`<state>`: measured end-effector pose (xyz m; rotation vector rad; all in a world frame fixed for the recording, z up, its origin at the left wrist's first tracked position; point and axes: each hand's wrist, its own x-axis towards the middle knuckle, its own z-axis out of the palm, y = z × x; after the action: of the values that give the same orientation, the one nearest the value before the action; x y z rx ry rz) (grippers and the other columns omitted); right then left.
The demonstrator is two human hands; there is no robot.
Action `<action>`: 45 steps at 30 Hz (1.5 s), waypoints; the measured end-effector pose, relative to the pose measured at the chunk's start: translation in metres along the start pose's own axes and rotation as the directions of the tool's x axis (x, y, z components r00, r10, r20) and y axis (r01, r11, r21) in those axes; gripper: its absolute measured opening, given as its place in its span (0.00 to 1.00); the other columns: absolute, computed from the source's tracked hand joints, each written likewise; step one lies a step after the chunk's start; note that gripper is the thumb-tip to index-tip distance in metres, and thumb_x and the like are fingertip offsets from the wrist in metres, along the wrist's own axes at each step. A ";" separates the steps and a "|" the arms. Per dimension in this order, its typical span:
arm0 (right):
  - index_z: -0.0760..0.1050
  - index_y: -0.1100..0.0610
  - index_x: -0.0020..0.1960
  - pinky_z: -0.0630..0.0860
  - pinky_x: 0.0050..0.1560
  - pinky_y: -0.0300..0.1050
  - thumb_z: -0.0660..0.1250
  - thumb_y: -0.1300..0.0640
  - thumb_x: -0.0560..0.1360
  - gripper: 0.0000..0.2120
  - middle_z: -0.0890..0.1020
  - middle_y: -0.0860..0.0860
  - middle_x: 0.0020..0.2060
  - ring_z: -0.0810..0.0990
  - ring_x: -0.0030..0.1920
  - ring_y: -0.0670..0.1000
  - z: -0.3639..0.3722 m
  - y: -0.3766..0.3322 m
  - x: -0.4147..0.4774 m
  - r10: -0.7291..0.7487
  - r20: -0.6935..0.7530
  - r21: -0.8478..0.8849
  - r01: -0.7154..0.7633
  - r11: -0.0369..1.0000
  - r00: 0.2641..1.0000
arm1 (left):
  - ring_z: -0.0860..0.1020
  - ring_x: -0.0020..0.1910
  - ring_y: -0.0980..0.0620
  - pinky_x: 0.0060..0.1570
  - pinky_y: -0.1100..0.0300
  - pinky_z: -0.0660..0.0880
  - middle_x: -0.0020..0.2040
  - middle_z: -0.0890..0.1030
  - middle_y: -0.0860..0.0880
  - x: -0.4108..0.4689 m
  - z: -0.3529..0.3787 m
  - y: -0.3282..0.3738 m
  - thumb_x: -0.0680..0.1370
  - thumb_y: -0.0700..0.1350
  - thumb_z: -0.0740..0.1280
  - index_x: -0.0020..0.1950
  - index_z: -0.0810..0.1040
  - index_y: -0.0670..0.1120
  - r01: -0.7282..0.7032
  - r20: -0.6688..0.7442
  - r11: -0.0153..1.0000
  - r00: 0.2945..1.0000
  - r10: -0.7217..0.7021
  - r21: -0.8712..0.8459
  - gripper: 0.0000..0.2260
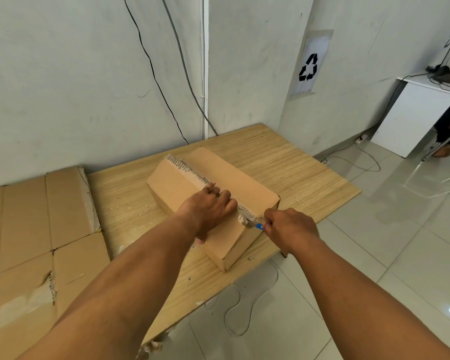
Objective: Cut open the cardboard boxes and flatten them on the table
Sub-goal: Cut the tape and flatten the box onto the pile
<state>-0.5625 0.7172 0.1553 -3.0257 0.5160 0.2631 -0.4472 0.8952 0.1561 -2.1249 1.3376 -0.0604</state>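
Observation:
A long brown cardboard box (226, 178) lies across the wooden table (296, 165), its top seam taped along the middle. My left hand (209, 210) presses down on the box top beside the seam, fingers bent over it. My right hand (289, 227) grips a blue-handled cutter (257, 225) at the box's near right end. The blade sits at the torn end of the tape seam. Most of the cutter is hidden inside my fist.
Flattened cardboard sheets (37, 229) cover the table's left part. The table's right edge drops to a tiled floor with loose cables (244, 307). A white desk (413, 113) and a chair stand at the far right. The wall runs close behind the table.

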 end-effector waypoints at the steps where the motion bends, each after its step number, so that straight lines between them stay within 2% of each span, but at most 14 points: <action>1: 0.75 0.46 0.56 0.71 0.43 0.45 0.55 0.45 0.82 0.11 0.79 0.51 0.51 0.74 0.45 0.53 0.001 -0.003 -0.001 -0.005 0.016 0.015 0.005 1.000 1.000 | 0.68 0.69 0.36 0.77 0.41 0.55 0.69 0.65 0.38 0.001 -0.002 0.000 0.61 0.60 0.82 0.74 0.50 0.42 0.013 -0.009 1.000 1.000 -0.013 -0.007 0.55; 6: 0.70 0.46 0.49 0.72 0.43 0.47 0.54 0.45 0.82 0.09 0.80 0.53 0.48 0.77 0.47 0.55 0.015 0.006 -0.004 0.048 0.079 0.146 -0.059 0.988 0.996 | 0.64 0.73 0.37 0.76 0.41 0.57 0.73 0.63 0.40 0.005 0.002 -0.001 0.61 0.57 0.83 0.76 0.50 0.45 0.021 0.011 0.996 1.000 -0.020 -0.091 0.57; 10: 0.68 0.48 0.50 0.71 0.41 0.48 0.51 0.45 0.84 0.11 0.78 0.53 0.43 0.77 0.44 0.56 0.020 0.031 -0.001 0.256 -0.007 0.407 -0.231 0.884 0.967 | 0.55 0.79 0.40 0.77 0.39 0.55 0.82 0.54 0.47 0.007 -0.007 0.004 0.68 0.57 0.79 0.83 0.48 0.52 0.114 0.336 0.917 0.942 0.023 -0.382 0.53; 13: 0.69 0.51 0.53 0.74 0.43 0.50 0.54 0.46 0.83 0.10 0.79 0.53 0.43 0.78 0.44 0.55 0.025 0.034 -0.003 0.258 -0.030 0.507 -0.207 0.837 0.966 | 0.72 0.68 0.43 0.67 0.48 0.71 0.72 0.71 0.46 0.017 -0.011 0.000 0.72 0.67 0.71 0.74 0.70 0.47 0.332 0.398 0.652 0.916 -0.050 -0.682 0.38; 15: 0.68 0.49 0.52 0.73 0.41 0.48 0.58 0.49 0.83 0.05 0.78 0.51 0.41 0.78 0.42 0.54 0.032 0.032 -0.006 0.195 -0.031 0.548 -0.147 0.823 0.980 | 0.72 0.67 0.39 0.63 0.46 0.73 0.71 0.70 0.42 0.023 -0.002 0.004 0.76 0.70 0.62 0.70 0.73 0.42 0.475 0.403 0.498 0.880 -0.252 -0.726 0.36; 17: 0.68 0.48 0.51 0.74 0.41 0.48 0.61 0.51 0.82 0.02 0.76 0.48 0.41 0.76 0.42 0.51 0.039 0.032 -0.011 0.094 -0.015 0.531 -0.072 0.845 0.996 | 0.63 0.73 0.34 0.69 0.42 0.67 0.76 0.62 0.38 0.031 0.006 0.021 0.80 0.69 0.54 0.73 0.69 0.40 0.595 0.499 0.353 0.801 -0.331 -0.722 0.37; 20: 0.69 0.46 0.50 0.76 0.47 0.49 0.65 0.49 0.80 0.04 0.75 0.46 0.44 0.75 0.44 0.49 0.045 0.034 -0.019 -0.017 -0.001 0.466 0.016 0.884 1.000 | 0.51 0.79 0.36 0.76 0.39 0.54 0.80 0.55 0.39 0.044 0.010 0.042 0.80 0.66 0.58 0.78 0.64 0.41 0.648 0.578 0.074 0.720 -0.384 -0.758 0.36; 23: 0.69 0.45 0.49 0.75 0.47 0.46 0.64 0.48 0.80 0.04 0.74 0.44 0.45 0.74 0.44 0.47 0.053 0.031 -0.026 -0.108 0.018 0.418 0.091 0.904 0.994 | 0.54 0.78 0.39 0.77 0.38 0.47 0.77 0.61 0.41 0.051 0.015 0.045 0.78 0.65 0.65 0.69 0.77 0.45 0.606 0.598 -0.169 0.627 -0.499 -0.777 0.29; 26: 0.68 0.45 0.51 0.76 0.47 0.46 0.62 0.49 0.81 0.03 0.73 0.44 0.48 0.73 0.46 0.47 0.059 0.026 -0.027 -0.154 0.010 0.389 0.138 0.911 0.988 | 0.59 0.75 0.40 0.77 0.39 0.45 0.72 0.67 0.43 0.054 0.016 0.047 0.76 0.63 0.70 0.56 0.83 0.49 0.584 0.627 -0.280 0.555 -0.547 -0.762 0.20; 33: 0.69 0.48 0.56 0.77 0.47 0.48 0.59 0.49 0.83 0.05 0.72 0.44 0.49 0.74 0.46 0.48 0.063 0.023 -0.019 -0.168 -0.030 0.337 0.168 0.926 0.985 | 0.60 0.74 0.41 0.76 0.34 0.46 0.68 0.72 0.45 0.056 0.013 0.046 0.77 0.59 0.70 0.52 0.83 0.48 0.586 0.615 -0.257 0.566 -0.549 -0.769 0.15; 38: 0.66 0.46 0.51 0.77 0.45 0.48 0.58 0.48 0.83 0.04 0.74 0.47 0.47 0.76 0.44 0.50 0.062 0.056 -0.020 0.060 -0.053 0.354 -0.037 0.935 0.997 | 0.61 0.73 0.40 0.74 0.30 0.46 0.69 0.68 0.47 0.055 0.007 0.043 0.78 0.56 0.70 0.50 0.81 0.49 0.572 0.601 -0.243 0.596 -0.533 -0.783 0.11; 40: 0.66 0.46 0.48 0.77 0.43 0.47 0.61 0.47 0.81 0.06 0.75 0.45 0.44 0.76 0.42 0.49 0.060 0.071 -0.024 0.064 -0.037 0.325 -0.048 0.945 0.997 | 0.66 0.70 0.40 0.72 0.29 0.53 0.65 0.71 0.47 0.055 0.004 0.040 0.78 0.55 0.71 0.47 0.78 0.50 0.532 0.561 -0.232 0.619 -0.550 -0.814 0.09; 43: 0.69 0.49 0.42 0.74 0.38 0.46 0.65 0.44 0.78 0.12 0.77 0.46 0.36 0.76 0.38 0.49 0.058 0.077 -0.030 0.061 -0.008 0.439 -0.052 0.897 0.998 | 0.76 0.54 0.45 0.59 0.46 0.73 0.53 0.78 0.45 0.045 0.005 0.022 0.78 0.51 0.71 0.43 0.73 0.49 0.422 0.457 -0.192 0.726 -0.514 -0.886 0.11; 45: 0.70 0.50 0.42 0.73 0.38 0.49 0.63 0.44 0.79 0.12 0.77 0.48 0.33 0.75 0.36 0.50 0.058 0.071 -0.028 0.131 -0.031 0.610 -0.084 0.788 0.991 | 0.74 0.44 0.49 0.46 0.54 0.72 0.49 0.79 0.45 0.027 0.006 0.000 0.79 0.50 0.71 0.44 0.71 0.48 0.422 0.398 -0.053 0.796 -0.457 -0.905 0.11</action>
<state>-0.6210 0.6649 0.1015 -2.3799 0.6334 -0.0173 -0.4317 0.8752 0.1438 -3.6869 0.4435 0.8233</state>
